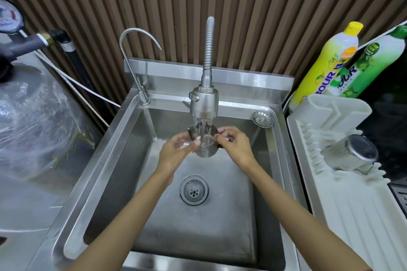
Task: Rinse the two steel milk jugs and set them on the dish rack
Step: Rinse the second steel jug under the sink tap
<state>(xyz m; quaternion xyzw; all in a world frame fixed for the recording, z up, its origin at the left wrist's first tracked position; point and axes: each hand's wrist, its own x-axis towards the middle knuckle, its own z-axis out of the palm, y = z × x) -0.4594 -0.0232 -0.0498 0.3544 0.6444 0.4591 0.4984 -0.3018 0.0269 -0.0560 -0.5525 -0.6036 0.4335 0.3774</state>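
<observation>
A small steel milk jug (203, 142) is held upright under the running spray tap (204, 100) over the steel sink (123, 138). Water pours into its mouth. My left hand (176, 149) grips the jug's left side and my right hand (233, 144) holds its right side near the handle. A second steel milk jug (350, 155) lies upside down and tilted on the white dish rack (343, 204) to the right of the sink.
A thin gooseneck tap (136, 55) stands at the sink's back left. The drain (194, 189) sits in the basin's middle and a strainer plug (261, 119) on the back right ledge. Two detergent bottles (326, 64) lean behind the rack. Plastic wrap (33, 121) covers the left counter.
</observation>
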